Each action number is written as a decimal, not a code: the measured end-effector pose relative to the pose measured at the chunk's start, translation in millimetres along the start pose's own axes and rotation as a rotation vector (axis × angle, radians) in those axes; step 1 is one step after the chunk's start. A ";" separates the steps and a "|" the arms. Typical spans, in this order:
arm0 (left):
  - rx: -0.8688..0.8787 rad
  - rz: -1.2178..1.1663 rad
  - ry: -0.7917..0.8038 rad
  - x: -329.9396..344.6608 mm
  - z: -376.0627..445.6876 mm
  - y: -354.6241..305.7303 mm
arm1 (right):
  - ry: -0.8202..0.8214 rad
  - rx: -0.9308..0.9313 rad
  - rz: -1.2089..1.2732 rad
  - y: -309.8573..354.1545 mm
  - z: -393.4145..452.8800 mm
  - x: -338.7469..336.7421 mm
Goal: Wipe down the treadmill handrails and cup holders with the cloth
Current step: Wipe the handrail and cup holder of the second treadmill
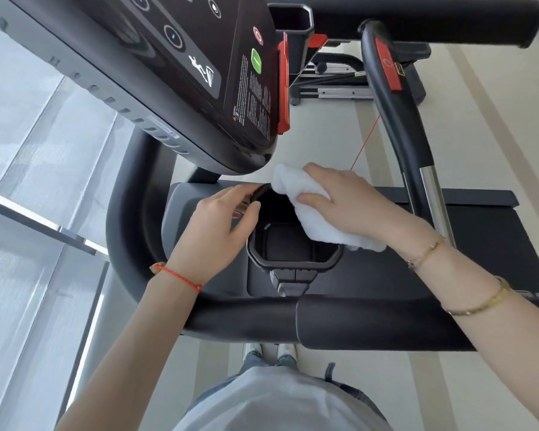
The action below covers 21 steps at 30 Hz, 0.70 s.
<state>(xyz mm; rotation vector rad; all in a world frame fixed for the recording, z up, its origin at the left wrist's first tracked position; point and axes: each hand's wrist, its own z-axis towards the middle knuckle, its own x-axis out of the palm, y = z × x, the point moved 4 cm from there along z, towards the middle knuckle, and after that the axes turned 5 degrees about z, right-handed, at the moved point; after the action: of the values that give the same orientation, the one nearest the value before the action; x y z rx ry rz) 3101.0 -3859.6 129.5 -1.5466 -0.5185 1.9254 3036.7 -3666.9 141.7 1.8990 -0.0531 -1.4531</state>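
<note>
A black octagonal cup holder (293,265) is sunk into the grey tray below the treadmill console. My right hand (349,197) grips a folded white cloth (311,213) and presses it against the holder's far right rim. On the left of the holder, my left hand (221,219) pinches the rim between fingers and thumb. The padded black front handrail (355,321) runs across below both hands, and it curves round to the left as a smooth black bar (125,231).
The black console (175,66) with green and red buttons hangs over the tray at upper left. A curved black and chrome handle (417,157) rises at right, with a red cord beside it. Another machine stands at the top. A glazed wall lies left.
</note>
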 end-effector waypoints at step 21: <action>-0.059 -0.032 0.023 1.8 0.1 0.3 | 0.003 0.270 0.198 -2.5 -9.2 0.0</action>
<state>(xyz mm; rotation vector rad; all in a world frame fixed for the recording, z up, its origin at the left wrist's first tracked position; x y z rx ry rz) 3100.6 -3858.7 128.1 -1.5858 -0.5915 1.8812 3043.6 -3660.3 141.2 2.0430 -0.4433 -1.3623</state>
